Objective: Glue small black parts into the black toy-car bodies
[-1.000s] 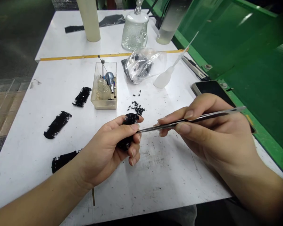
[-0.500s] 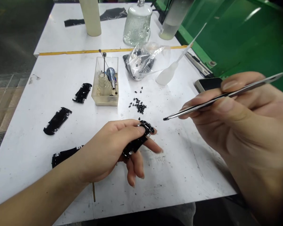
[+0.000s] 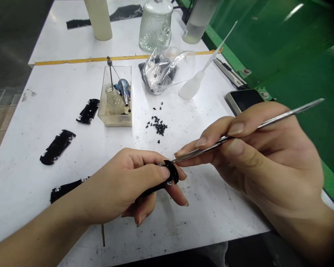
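My left hand (image 3: 139, 181) is closed on a glossy black car-shaped plate (image 3: 172, 173), like a toy car chassis with small silver bits on its edges. The thumb presses on top and the fingers are underneath, hiding part of it. Metal tweezers (image 3: 278, 119) are pinched in my right hand (image 3: 256, 148). Their tip touches the plate's far edge or hovers just over it; whether a small piece is in the tip cannot be made out. Beyond my hands lies a scatter of tiny black pieces (image 3: 159, 128).
Similar black plates (image 3: 58, 146) lie to the left, one partly behind my forearm. A clear plastic box (image 3: 115, 120) holds a small glass bottle. Behind are a bagged black item (image 3: 158, 72), a squeeze bottle (image 3: 191, 87) and a glass jar (image 3: 155, 27); a phone (image 3: 243, 99) lies right.
My right hand has moved left and down, bringing the tweezers, whose tip carried a small black piece, to the plate. My left hand has turned the plate. The view has shifted slightly.
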Demonstrator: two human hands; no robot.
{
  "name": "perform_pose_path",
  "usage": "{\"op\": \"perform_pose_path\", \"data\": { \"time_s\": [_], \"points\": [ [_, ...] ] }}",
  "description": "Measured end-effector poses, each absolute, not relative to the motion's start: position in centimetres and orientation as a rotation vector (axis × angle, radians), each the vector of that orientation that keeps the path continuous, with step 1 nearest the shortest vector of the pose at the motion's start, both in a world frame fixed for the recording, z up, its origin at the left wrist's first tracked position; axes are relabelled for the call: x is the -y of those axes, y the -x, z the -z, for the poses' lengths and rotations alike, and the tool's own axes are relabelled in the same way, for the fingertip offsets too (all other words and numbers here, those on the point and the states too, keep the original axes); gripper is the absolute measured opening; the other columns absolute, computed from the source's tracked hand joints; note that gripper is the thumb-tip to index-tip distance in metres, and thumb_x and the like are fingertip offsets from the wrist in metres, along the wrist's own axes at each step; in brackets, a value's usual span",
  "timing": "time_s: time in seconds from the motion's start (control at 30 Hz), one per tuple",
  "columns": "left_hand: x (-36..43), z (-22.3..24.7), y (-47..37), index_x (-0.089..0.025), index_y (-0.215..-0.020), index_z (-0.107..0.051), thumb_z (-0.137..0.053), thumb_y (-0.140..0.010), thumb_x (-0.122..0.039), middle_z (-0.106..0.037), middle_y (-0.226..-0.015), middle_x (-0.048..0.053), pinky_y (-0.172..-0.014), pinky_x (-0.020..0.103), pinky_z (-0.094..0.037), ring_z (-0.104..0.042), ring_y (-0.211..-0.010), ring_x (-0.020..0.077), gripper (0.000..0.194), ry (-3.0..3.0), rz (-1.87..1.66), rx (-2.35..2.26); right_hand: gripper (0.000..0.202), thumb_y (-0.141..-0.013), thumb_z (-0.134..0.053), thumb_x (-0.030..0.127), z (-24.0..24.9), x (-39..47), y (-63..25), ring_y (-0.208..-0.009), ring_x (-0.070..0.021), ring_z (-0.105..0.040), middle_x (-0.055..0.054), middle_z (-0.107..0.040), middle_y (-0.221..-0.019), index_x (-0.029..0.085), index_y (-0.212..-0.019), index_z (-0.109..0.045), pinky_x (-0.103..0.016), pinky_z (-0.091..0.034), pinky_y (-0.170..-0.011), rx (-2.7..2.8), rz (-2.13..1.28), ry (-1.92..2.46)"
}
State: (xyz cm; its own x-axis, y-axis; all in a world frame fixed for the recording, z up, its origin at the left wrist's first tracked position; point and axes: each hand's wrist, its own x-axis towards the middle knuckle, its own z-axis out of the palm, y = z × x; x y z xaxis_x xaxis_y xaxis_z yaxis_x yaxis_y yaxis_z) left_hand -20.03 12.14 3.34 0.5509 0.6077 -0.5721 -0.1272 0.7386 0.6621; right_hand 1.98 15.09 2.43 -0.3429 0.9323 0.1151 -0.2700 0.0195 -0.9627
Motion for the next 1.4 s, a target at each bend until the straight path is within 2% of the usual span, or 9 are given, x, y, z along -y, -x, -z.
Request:
{"op": "perform_pose_path", "data": {
  "time_s": [0.13, 0.67, 0.97, 1.13, 1.27, 1.4],
  "points": [
    [-12.18, -3.40, 20.07, -0.018, -0.096, -0.078, -0.062, -0.096, -0.032, -0.079, -0.088, 0.009, -0.037, 0.016, -0.027, -0.045, -0.037, 0.0028, 0.021, -0.591, -0.451, -0.892, 0.011, -0.096, -0.070, 0.019, -2.40, -14.92, -2.00, -0.093, -0.0240, -0.078, 0.000, -0.072, -0.093, 0.028, -0.097, -0.062, -0.043, -0.070, -0.075, 1.309, -1.536, 0.777],
    [-12.30, -3.50, 20.21, -0.017, -0.094, -0.076, -0.057, -0.092, -0.028, -0.080, -0.084, 0.011, -0.036, 0.017, -0.027, -0.044, -0.036, 0.0043, 0.023, -0.596, -0.439, -0.874, 0.010, -0.097, -0.068, 0.018, -2.71, -14.90, -1.97, -0.094, -0.0262, -0.079, 0.000, -0.074, -0.095, 0.025, -0.096, -0.060, -0.045, -0.071, -0.074, 1.363, -1.535, 0.749],
    [-12.51, -3.34, 20.18, -0.014, -0.096, -0.075, -0.052, -0.093, -0.031, -0.079, -0.085, 0.014, -0.035, 0.018, -0.026, -0.044, -0.035, 0.0055, 0.028, -0.650, -0.439, -0.847, 0.011, -0.098, -0.065, 0.013, -2.25, -15.09, -2.19, -0.095, -0.0275, -0.079, 0.000, -0.075, -0.099, 0.024, -0.101, -0.061, -0.054, -0.072, -0.076, 1.418, -1.525, 0.666],
    [-12.69, -3.38, 20.09, -0.012, -0.096, -0.075, -0.050, -0.094, -0.036, -0.079, -0.082, 0.015, -0.034, 0.018, -0.027, -0.042, -0.034, 0.0055, 0.034, -0.684, -0.442, -0.869, 0.015, -0.098, -0.064, 0.011, -1.87, -15.40, -2.37, -0.095, -0.0273, -0.079, 0.000, -0.076, -0.100, 0.024, -0.104, -0.062, -0.052, -0.072, -0.075, 1.465, -1.488, 0.626],
    [-12.66, -3.46, 19.95, -0.013, -0.094, -0.075, -0.050, -0.097, -0.038, -0.079, -0.077, 0.012, -0.033, 0.017, -0.027, -0.041, -0.033, 0.0053, 0.036, -0.667, -0.439, -0.891, 0.015, -0.097, -0.065, 0.009, -1.99, -15.51, -2.46, -0.095, -0.0278, -0.079, 0.000, -0.075, -0.099, 0.023, -0.102, -0.062, -0.056, -0.072, -0.076, 1.469, -1.519, 0.619],
    [-12.51, -3.30, 19.91, -0.016, -0.091, -0.075, -0.053, -0.100, -0.040, -0.079, -0.076, 0.007, -0.033, 0.014, -0.028, -0.043, -0.033, 0.0041, 0.034, -0.654, -0.436, -0.894, 0.016, -0.096, -0.064, 0.007, -2.08, -15.53, -2.64, -0.093, -0.0275, -0.079, 0.001, -0.075, -0.099, 0.022, -0.101, -0.062, -0.054, -0.072, -0.074, 1.486, -1.501, 0.603]
  ]
}}
